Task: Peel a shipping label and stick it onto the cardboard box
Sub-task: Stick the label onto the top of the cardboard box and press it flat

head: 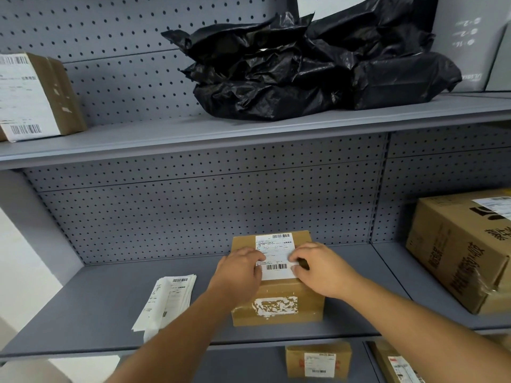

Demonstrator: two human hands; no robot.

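Observation:
A small brown cardboard box stands on the middle grey shelf. A white shipping label with barcodes lies flat on its top. My left hand rests on the label's left edge, fingers pressing down. My right hand presses the label's right edge with its fingertips. Torn white remains of an old label show on the box's front face. A stack of white label sheets lies on the shelf to the left of the box.
A large printed cardboard box sits at the right of the same shelf. Black plastic parcels and a labelled box occupy the upper shelf. Two labelled boxes, one central and one at the right, are below.

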